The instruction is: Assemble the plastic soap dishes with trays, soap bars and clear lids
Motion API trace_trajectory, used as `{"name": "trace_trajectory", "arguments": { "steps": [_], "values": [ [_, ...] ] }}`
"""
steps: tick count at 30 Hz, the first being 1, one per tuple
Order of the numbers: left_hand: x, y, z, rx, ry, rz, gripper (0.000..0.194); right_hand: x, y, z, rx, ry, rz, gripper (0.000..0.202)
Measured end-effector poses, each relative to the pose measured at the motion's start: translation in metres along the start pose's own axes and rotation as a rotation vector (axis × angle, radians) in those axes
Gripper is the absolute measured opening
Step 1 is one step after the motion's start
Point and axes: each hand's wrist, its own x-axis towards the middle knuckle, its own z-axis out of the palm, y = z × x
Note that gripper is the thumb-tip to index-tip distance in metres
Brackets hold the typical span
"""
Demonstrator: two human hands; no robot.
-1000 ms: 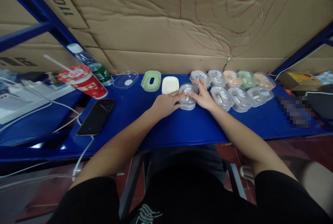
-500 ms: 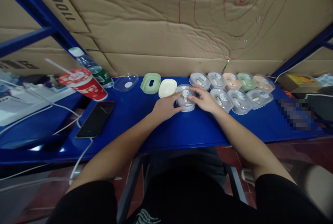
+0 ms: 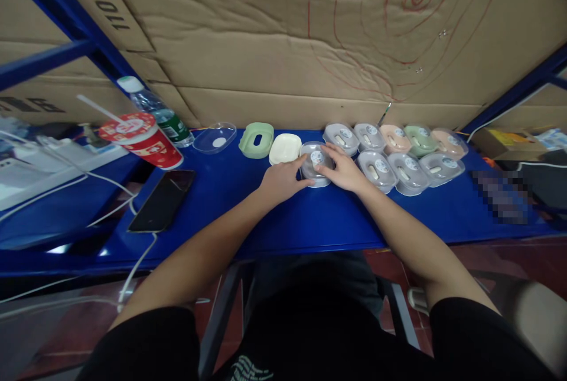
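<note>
grey lidded box (image 3: 315,163), one: upright on the blue worktop (image 3: 310,221), before us and between our hands; clear cover, round pale sticker, short white piece in the top.

left hand (image 3: 281,182), ours: grip closed about the box's left side, thumb along the near edge, fingers toward the far side.

right hand (image 3: 346,171), ours: grip closed on the box's right side, forefinger at the far edge, thumb on top near the sticker.

cream tray (image 3: 286,149), one: just beside the box, to its left; we cannot tell whether they touch.

green shell (image 3: 257,140), one: farther left, oval slot in its face.

clear cover (image 3: 215,137), one: left of the shell, loose, with a white round sticker.

finished-looking boxes, right of our hands, two rows, all under clear covers. near row: three grey boxes (image 3: 408,173). far row: two grey boxes (image 3: 369,136), two peach boxes (image 3: 449,143) and, between the peach pair, one green box (image 3: 420,140).

at far left we count a red paper cup (image 3: 155,145) with straw, a bottle (image 3: 166,121) behind it, and a dark phone (image 3: 163,201) lying flat.

cardboard (image 3: 248,32), red-lined: standing behind everything.
</note>
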Motion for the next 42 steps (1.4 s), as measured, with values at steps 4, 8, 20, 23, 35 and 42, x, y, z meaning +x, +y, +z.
{"name": "trace_trajectory", "arguments": {
  "steps": [4, 8, 20, 23, 35, 42],
  "values": [
    [0.001, 0.000, 0.001, -0.020, 0.014, 0.004, 0.083, -0.001, -0.004, 0.002, -0.031, -0.009, 0.006, 0.075],
    [0.003, -0.004, -0.001, -0.035, 0.012, 0.008, 0.082, 0.001, -0.009, 0.002, -0.048, -0.005, 0.033, 0.074],
    [0.008, -0.012, 0.016, -0.130, 0.095, 0.018, 0.088, -0.001, -0.026, -0.004, -0.113, 0.017, 0.169, 0.074],
    [0.010, -0.010, 0.018, -0.126, 0.115, 0.054, 0.083, -0.002, -0.026, -0.004, -0.149, 0.015, 0.192, 0.074],
    [0.013, -0.018, 0.013, -0.120, 0.129, 0.025, 0.063, -0.007, -0.025, -0.016, -0.308, -0.071, -0.310, 0.049],
    [0.010, -0.036, 0.004, 0.047, 0.163, -0.027, 0.053, -0.011, -0.036, -0.009, -0.318, -0.034, -0.326, 0.048]
  ]
}}
